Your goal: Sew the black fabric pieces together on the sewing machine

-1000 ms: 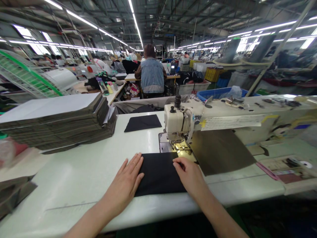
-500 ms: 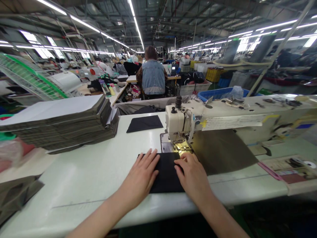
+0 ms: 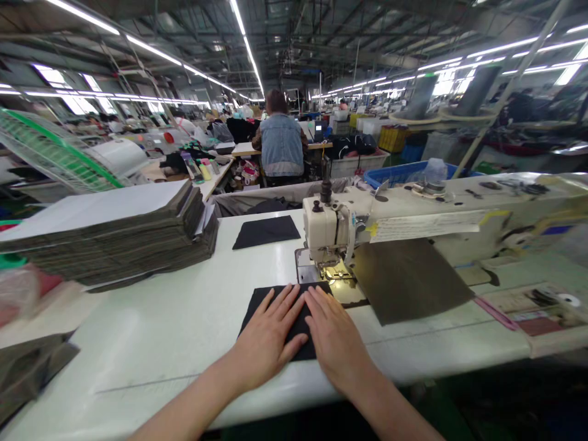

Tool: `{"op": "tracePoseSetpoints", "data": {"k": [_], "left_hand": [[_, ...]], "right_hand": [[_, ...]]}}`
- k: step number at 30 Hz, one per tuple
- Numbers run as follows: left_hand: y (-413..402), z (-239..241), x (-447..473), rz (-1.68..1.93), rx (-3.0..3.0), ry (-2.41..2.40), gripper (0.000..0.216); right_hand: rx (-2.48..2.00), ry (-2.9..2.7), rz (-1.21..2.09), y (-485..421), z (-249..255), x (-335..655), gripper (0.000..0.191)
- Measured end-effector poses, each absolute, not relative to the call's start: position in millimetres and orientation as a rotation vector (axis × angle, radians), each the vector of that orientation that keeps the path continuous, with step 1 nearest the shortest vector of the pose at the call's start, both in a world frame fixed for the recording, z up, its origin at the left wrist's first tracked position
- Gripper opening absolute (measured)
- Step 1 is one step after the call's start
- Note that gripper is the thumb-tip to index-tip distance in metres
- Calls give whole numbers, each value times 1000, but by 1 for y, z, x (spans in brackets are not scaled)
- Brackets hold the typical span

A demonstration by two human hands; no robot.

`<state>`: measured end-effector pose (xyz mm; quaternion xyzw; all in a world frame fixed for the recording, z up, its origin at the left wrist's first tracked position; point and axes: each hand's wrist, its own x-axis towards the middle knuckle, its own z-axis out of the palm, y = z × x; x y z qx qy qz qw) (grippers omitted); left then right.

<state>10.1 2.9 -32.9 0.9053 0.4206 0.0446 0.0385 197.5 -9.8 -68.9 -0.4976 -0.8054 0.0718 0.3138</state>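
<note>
A black fabric piece lies flat on the white table just in front of the sewing machine. My left hand rests flat on it with fingers stretched out. My right hand lies flat beside it, fingers extended, covering the fabric's right part. Both hands touch the fabric side by side. A second black fabric piece lies farther back on the table, left of the machine head.
A tall stack of dark flat pieces fills the table's left. A dark sheet lies under the machine arm at right. A person in a denim vest sits with their back turned at a far table. Blue bins stand behind.
Both hands have slid left and closer together on the black fabric, and the fabric has shifted left away from the needle area.
</note>
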Motion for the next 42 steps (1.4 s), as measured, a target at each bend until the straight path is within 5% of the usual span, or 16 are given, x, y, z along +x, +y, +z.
{"op": "tracePoseSetpoints", "data": {"k": [14, 42], "left_hand": [[27, -22, 43, 256, 2685, 1102, 58], [51, -19, 36, 209, 2722, 1059, 59]], "right_hand": [[-1192, -2183, 158, -9, -70, 260, 26], [-1233, -2185, 185, 5, -63, 254, 29]]}}
